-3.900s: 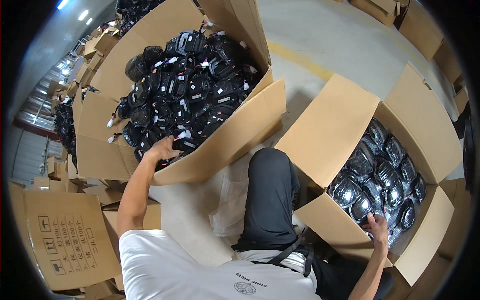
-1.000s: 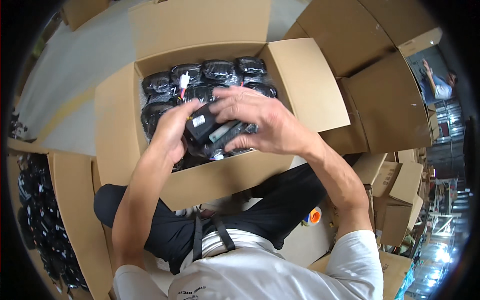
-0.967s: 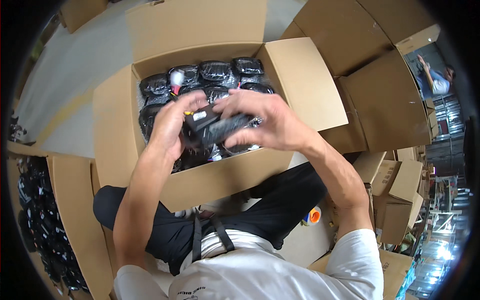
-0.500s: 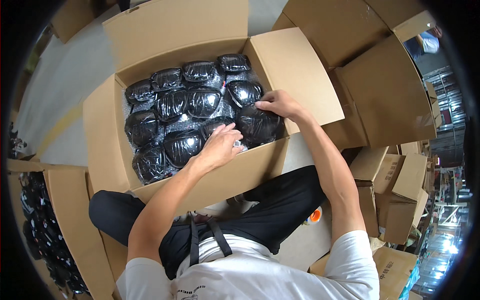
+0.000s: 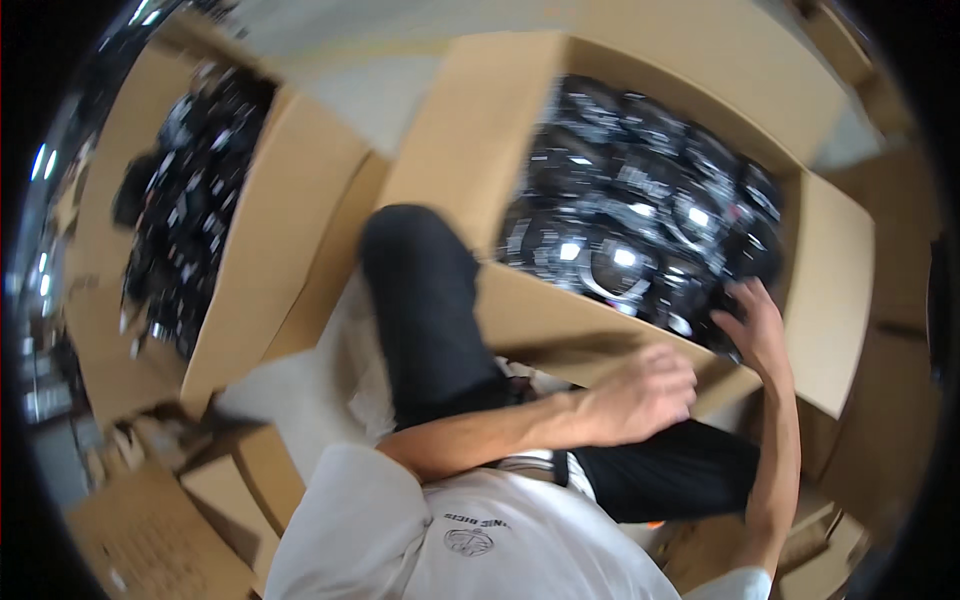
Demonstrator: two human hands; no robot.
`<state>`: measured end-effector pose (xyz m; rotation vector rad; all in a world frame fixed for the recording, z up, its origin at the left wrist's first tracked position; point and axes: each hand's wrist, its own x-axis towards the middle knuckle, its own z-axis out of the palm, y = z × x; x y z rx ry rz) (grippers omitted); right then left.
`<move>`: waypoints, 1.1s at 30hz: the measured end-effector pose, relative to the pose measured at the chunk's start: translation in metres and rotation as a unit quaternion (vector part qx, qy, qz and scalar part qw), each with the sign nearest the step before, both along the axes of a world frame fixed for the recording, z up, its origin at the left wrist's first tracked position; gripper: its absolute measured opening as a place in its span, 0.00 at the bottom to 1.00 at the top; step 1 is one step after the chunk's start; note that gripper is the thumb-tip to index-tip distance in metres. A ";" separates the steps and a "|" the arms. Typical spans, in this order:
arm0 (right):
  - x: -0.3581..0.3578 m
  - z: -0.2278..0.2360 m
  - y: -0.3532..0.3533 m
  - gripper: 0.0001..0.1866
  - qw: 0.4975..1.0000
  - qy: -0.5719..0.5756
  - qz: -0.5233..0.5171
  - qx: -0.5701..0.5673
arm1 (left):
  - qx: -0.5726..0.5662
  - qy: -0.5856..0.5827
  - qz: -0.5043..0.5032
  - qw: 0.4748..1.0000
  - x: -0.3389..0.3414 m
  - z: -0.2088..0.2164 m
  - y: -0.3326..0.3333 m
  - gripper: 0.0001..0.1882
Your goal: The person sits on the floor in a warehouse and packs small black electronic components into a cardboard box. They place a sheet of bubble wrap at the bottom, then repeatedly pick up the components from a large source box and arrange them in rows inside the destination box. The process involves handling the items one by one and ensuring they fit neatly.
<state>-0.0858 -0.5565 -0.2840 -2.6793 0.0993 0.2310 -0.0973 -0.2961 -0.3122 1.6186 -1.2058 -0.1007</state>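
Note:
An open cardboard box [image 5: 590, 318] holds rows of glossy black rounded pieces [image 5: 618, 265] in clear plastic wrap. My right hand [image 5: 757, 325] is at the box's near right corner, its thumb and fingers apart beside the dark wrapped piece there; blur hides whether they touch. My left hand [image 5: 645, 397] is in front of the box's near wall, outside it, above my leg. Its fingers are curled in and smeared by motion, and whatever may be inside them is hidden.
Left of my knee, a second open carton [image 5: 265, 250] holds a heap of small black parts [image 5: 195, 210]. More cardboard boxes [image 5: 165, 515] lie at the lower left. The packed box's right flap [image 5: 828, 290] sticks outward, with brown cardboard beyond it.
The view has swung left, bringing the carton of small parts further in. My left hand has come off the wrapped pieces and out of the box. My right hand stays at the near right corner.

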 end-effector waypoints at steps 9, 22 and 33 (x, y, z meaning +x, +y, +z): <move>-0.018 -0.048 0.035 0.24 0.979 0.153 -0.101 0.094 | 0.074 0.182 0.632 0.749 0.047 -0.025 0.285 0.10; -0.008 -0.060 0.033 0.29 0.985 0.131 -0.102 0.057 | 0.348 0.210 0.642 0.650 -0.028 -0.312 0.449 0.18; 0.080 0.093 0.230 0.20 0.964 -0.091 0.165 0.186 | 0.005 0.131 0.492 0.860 0.010 0.098 0.436 0.11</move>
